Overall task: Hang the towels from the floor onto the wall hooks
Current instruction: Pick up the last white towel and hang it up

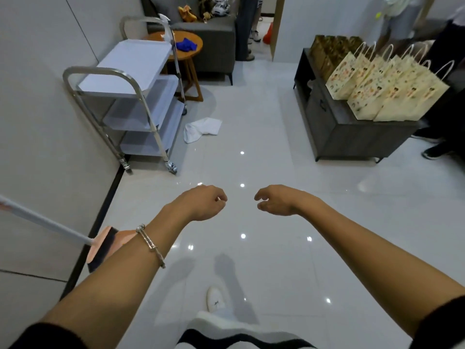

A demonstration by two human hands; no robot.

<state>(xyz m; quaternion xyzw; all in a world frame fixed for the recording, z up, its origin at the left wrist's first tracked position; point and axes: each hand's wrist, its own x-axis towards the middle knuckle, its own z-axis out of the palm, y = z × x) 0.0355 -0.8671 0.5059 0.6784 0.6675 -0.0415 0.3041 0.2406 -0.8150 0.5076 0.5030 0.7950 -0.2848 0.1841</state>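
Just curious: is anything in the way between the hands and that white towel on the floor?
Nothing visible: only bare floor separates the left hand and right hand from the towel beside the steel cart. No hooks in view.

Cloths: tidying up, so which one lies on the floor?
The white towel, crumpled on the floor beside the steel trolley; the blue cloth lies on the round wooden table.

One wide-angle view looks from the person's head, forward and steeply down at the floor [266, 137]. Both arms reach in from the bottom corners, so the left hand [201, 204] and right hand [276, 201] sit close, just below centre. The towel [201, 129] lies well beyond the left hand, small. The wall [37, 109] runs along the frame's left side.
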